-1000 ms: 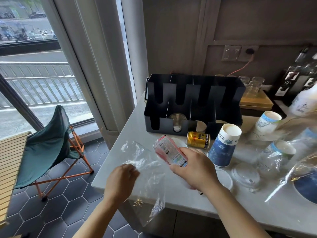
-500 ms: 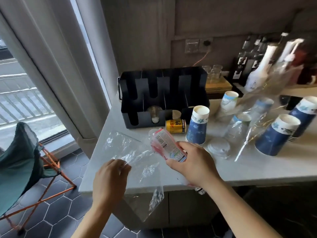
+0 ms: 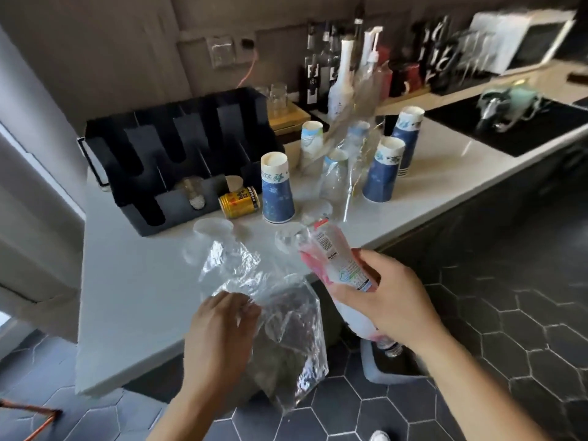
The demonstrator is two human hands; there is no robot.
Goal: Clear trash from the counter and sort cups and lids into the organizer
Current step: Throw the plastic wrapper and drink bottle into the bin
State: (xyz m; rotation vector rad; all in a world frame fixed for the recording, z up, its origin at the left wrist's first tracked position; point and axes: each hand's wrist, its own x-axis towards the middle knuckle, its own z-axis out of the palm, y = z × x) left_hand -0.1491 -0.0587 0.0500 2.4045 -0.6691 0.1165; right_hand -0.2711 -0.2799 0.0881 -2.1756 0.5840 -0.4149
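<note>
My left hand [image 3: 219,332] pinches a crumpled clear plastic bag [image 3: 280,329] that hangs over the white counter's [image 3: 127,300] front edge. My right hand [image 3: 391,300] grips a pink and white plastic bottle [image 3: 337,265], held tilted above the edge. The black organizer [image 3: 178,154] stands at the counter's back left with a clear cup in a front slot. A gold can [image 3: 239,202] lies on its side in front of it. Blue and white paper cups [image 3: 276,189] stand upside down nearby, and clear lids [image 3: 212,226] lie on the counter.
More paper cups [image 3: 385,168] and clear plastic wrap [image 3: 353,148] sit mid-counter. Bottles [image 3: 340,87] line the back wall, a black cooktop [image 3: 509,122] lies to the right. A grey bin [image 3: 391,364] stands on the hexagon-tiled floor below my right hand.
The view has swung right and down. Both hands have drawn back from the counter with the bag and bottle, now past its front edge above the floor and bin.
</note>
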